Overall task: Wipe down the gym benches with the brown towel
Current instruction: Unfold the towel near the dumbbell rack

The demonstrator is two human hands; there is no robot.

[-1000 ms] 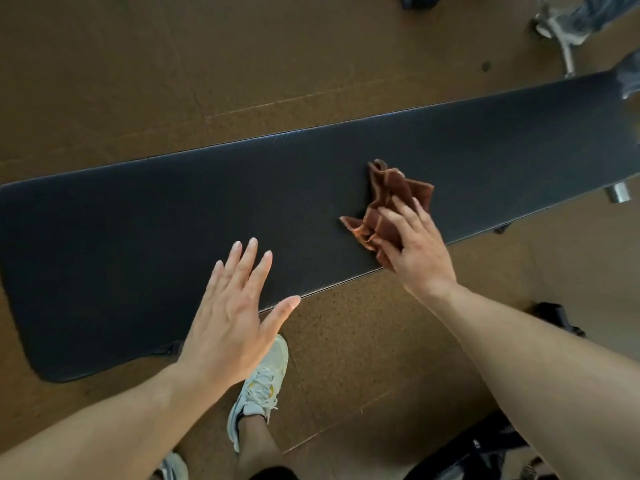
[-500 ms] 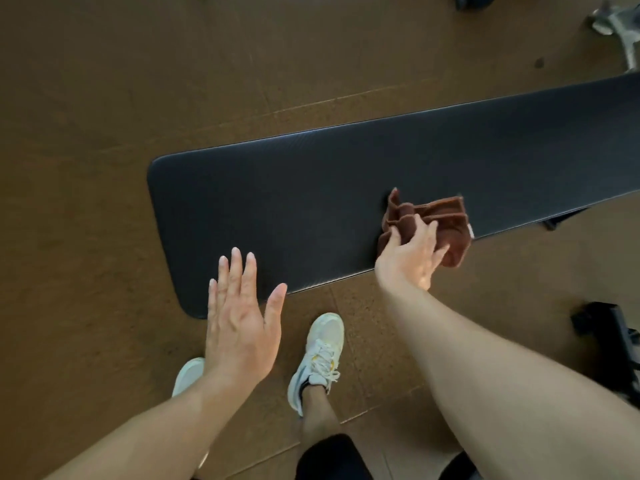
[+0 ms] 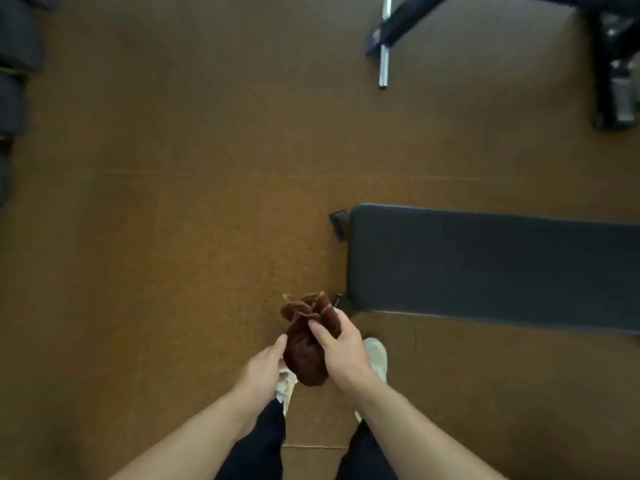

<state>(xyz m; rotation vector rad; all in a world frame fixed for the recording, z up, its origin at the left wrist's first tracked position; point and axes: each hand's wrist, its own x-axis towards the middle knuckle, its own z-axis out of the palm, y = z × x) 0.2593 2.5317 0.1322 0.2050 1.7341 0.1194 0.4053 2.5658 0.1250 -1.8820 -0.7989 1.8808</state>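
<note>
Item: brown towel (image 3: 306, 344), bunched, being held in the air over the floor (image 3: 156, 220), clear of the counter (image 3: 491, 268) to its right. Right hand (image 3: 341, 348) is closing its grip around the cloth; left hand (image 3: 265, 367) is touching it, fingers apparently curling on, probably for refolding.

Bare forearms, no sleeves. Dark navy trousers (image 3: 258, 445). White sneakers (image 3: 376, 355), left one with laces and yellow accents.
</note>
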